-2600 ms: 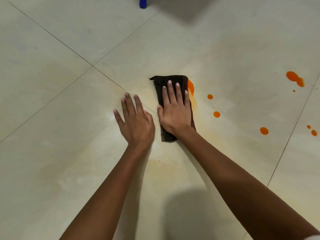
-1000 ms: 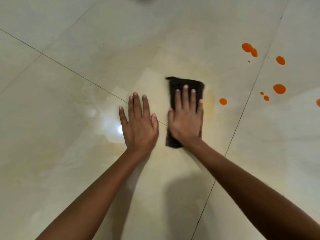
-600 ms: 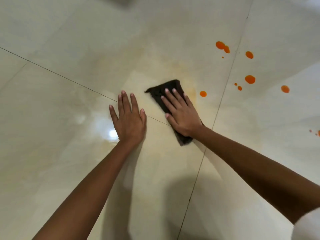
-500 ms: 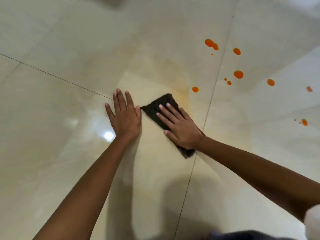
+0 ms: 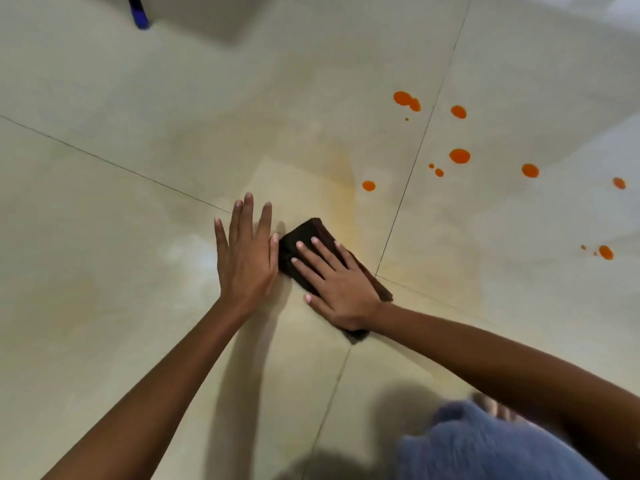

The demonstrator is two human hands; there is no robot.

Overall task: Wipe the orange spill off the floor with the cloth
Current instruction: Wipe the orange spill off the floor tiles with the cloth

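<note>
The right hand (image 5: 341,289) lies flat on the dark cloth (image 5: 313,230). Its fingers are straight and spread and its palm presses the fabric down; nothing is curled round it. The folded cloth sits just right of the frame's centre and runs diagonally from upper left to lower right. Its far corner shows beyond the fingertips, and another corner pokes out below the wrist.

Just left of it the left hand (image 5: 247,261) rests palm-down on the pale tiled floor (image 5: 104,237). Its fingers are straight and it holds nothing, with the thumb right beside the cloth's edge.

Two tile joints (image 5: 375,275) meet just right of the cloth. A faint yellowish smear (image 5: 344,192) stains the tile above the cloth.

The orange drops (image 5: 459,156) are scattered across the upper right of the frame, all apart from the cloth. The nearest one (image 5: 369,185) lies above and to the right of it, beside the smear. Others trail off towards the right edge.

At the top left a small blue object (image 5: 138,15) is cut off by the frame's edge. In the lower right corner is blurred blue fabric (image 5: 485,448), probably the person's clothing.
</note>
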